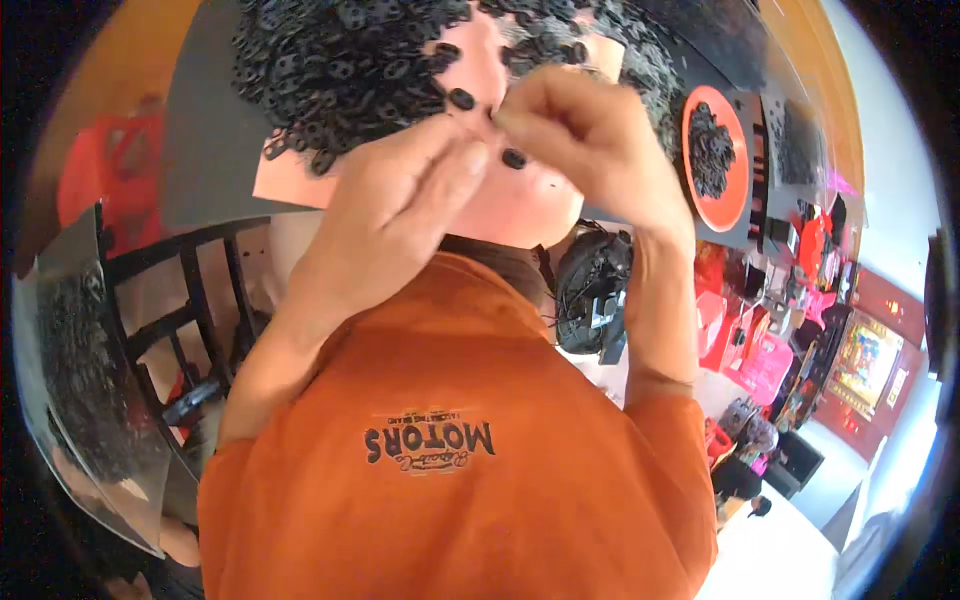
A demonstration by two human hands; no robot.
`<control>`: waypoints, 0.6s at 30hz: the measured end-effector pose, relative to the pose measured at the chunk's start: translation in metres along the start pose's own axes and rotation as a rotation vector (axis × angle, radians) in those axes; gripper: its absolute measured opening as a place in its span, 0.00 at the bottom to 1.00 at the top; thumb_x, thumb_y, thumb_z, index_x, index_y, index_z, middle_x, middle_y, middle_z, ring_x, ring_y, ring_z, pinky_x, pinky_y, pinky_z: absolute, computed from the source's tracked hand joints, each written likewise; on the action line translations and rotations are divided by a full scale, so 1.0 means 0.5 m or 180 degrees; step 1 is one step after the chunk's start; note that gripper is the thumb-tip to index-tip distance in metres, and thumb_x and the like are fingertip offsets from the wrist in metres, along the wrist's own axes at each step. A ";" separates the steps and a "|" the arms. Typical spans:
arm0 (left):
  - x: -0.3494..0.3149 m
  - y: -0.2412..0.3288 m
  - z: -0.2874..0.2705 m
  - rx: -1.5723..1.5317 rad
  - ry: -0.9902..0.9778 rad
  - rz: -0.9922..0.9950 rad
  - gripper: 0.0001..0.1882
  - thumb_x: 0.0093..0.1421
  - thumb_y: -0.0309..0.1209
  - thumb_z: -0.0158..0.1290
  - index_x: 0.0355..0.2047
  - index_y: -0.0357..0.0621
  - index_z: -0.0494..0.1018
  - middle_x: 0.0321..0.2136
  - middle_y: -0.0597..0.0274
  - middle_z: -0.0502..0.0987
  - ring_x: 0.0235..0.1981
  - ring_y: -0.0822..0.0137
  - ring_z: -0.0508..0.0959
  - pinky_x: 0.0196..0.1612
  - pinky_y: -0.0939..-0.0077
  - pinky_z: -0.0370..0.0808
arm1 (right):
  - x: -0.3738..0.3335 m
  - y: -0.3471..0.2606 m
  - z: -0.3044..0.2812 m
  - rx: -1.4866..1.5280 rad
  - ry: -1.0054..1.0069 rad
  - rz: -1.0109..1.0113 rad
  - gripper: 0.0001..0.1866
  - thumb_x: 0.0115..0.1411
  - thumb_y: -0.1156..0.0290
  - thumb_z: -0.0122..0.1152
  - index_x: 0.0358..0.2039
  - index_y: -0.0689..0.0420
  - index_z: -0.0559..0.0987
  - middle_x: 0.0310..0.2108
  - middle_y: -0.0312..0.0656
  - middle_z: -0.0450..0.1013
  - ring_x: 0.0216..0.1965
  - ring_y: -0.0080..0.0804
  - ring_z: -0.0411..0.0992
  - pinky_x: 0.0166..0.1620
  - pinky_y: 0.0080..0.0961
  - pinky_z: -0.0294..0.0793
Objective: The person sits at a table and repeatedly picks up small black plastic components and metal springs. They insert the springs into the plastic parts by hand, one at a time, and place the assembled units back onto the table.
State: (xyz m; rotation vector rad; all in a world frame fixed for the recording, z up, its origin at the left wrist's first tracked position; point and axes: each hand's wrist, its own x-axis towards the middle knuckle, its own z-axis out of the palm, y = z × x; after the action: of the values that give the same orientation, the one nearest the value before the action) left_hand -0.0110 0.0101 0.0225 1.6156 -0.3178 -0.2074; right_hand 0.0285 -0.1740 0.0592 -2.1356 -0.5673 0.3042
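My left hand is over a pink sheet on the table, its thumb and fingers pressed together. Close by on the right, my right hand is closed in a pinch, with a small dark bit at its fingertips too hidden to name. A loose black oval part lies just beyond the hands, and another black oval part sits below the right fingertips. Beyond my left hand spreads a big pile of small black parts, many with two holes.
An orange oval dish of black parts stands on the right side of the dark table. Black metal bars and a red stool-like object are at the left. A person is far off at the lower right.
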 end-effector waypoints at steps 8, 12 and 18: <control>-0.002 -0.004 -0.002 0.0833 -0.0407 0.0656 0.07 0.55 0.25 0.46 0.23 0.36 0.62 0.18 0.51 0.63 0.20 0.53 0.65 0.24 0.66 0.61 | -0.066 0.012 0.039 0.0213 -0.0030 -0.0358 0.04 0.55 0.77 0.57 0.28 0.63 0.72 0.21 0.38 0.66 0.20 0.24 0.63 0.23 0.21 0.61; 0.002 -0.002 0.003 0.1169 -0.0400 0.0625 0.05 0.52 0.22 0.47 0.23 0.35 0.62 0.17 0.52 0.62 0.18 0.55 0.65 0.23 0.66 0.60 | -0.074 0.009 0.056 -0.0299 0.0294 -0.0637 0.03 0.53 0.78 0.56 0.30 0.63 0.72 0.22 0.45 0.67 0.20 0.39 0.65 0.24 0.27 0.65; 0.006 -0.005 0.004 0.1037 -0.0563 0.0215 0.04 0.52 0.25 0.45 0.23 0.37 0.66 0.16 0.61 0.61 0.17 0.71 0.63 0.22 0.76 0.58 | -0.086 0.058 0.018 -0.0652 0.0643 -0.0777 0.07 0.55 0.79 0.54 0.35 0.64 0.73 0.27 0.46 0.70 0.27 0.38 0.70 0.31 0.26 0.70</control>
State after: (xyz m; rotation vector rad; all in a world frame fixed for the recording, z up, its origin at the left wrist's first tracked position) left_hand -0.0087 0.0076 0.0199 1.9085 -0.5644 -0.2573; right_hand -0.0044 -0.2040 0.0308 -2.2293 -0.7574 -0.1087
